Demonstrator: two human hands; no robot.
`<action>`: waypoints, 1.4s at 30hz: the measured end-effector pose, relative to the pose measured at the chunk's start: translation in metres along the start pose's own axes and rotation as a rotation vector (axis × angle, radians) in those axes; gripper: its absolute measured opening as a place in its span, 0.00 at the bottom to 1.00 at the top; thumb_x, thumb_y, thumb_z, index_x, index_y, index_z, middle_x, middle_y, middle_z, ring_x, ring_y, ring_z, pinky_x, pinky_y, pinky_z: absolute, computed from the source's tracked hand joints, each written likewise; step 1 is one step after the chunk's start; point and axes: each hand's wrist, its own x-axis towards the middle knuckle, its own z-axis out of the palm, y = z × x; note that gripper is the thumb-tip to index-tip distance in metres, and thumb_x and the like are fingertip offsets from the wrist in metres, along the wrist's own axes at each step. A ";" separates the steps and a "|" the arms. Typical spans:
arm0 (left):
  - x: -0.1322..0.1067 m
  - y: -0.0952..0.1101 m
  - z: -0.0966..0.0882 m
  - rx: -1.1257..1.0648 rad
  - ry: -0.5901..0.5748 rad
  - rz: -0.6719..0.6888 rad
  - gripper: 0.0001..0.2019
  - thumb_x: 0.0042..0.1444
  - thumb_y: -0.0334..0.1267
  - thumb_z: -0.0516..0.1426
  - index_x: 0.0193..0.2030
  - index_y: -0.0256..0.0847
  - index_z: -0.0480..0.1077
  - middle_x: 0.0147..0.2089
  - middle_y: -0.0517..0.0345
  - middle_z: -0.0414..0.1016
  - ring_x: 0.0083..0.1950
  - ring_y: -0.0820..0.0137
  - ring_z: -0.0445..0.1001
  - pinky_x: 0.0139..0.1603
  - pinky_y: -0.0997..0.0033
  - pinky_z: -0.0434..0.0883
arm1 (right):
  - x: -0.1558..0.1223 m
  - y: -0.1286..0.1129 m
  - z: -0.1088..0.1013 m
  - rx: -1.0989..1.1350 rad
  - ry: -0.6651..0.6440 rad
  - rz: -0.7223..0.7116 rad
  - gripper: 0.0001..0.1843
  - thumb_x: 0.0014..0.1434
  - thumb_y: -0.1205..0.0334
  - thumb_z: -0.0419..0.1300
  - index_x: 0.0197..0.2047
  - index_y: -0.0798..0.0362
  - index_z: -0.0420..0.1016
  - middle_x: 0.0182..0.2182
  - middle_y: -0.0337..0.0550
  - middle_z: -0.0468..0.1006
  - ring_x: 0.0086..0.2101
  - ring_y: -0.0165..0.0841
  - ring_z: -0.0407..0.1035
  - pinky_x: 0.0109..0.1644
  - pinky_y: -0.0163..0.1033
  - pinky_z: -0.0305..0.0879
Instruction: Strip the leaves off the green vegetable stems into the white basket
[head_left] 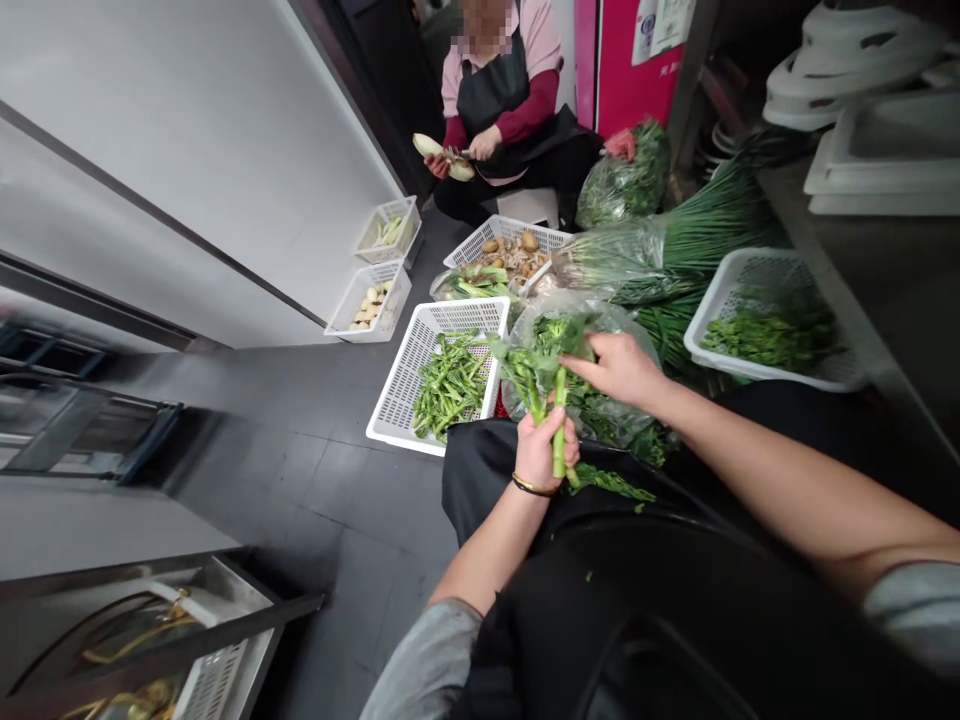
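Observation:
Wrapped around several thick leafy green stalks [559, 440] is my left hand [546, 450], closed just above my lap. The stalks stand upright, with their cut ends below the fist and their leaves on top. My right hand [619, 370] is at the leafy tops, fingers pinched at a leaf beside the stalks; the thumb is partly hidden. Behind my hands lies an opened clear plastic bag [630, 335] of the same greens. Left of them, a white basket [394, 400] holds trimmed green stems [450, 385]. Leaf scraps [611, 484] lie on my black apron [495, 465].
Opposite sits a co-worker [499, 95] with a knife and a long pale vegetable. Between us are a basket of potatoes and peelings [555, 238] and bundled long green stalks [697, 230]. A basket of leaves [709, 340] stands right, beneath a metal shelf [832, 290]. Smaller baskets [394, 318] line the wall.

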 end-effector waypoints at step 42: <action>-0.002 0.077 -0.073 -0.214 0.061 -0.023 0.17 0.62 0.43 0.46 0.50 0.38 0.68 0.17 0.71 0.42 0.11 0.83 0.33 0.07 0.84 0.34 | 0.013 0.035 0.016 0.371 -0.519 0.210 0.22 0.55 0.43 0.55 0.43 0.52 0.72 0.22 0.40 0.74 0.21 0.31 0.69 0.23 0.34 0.61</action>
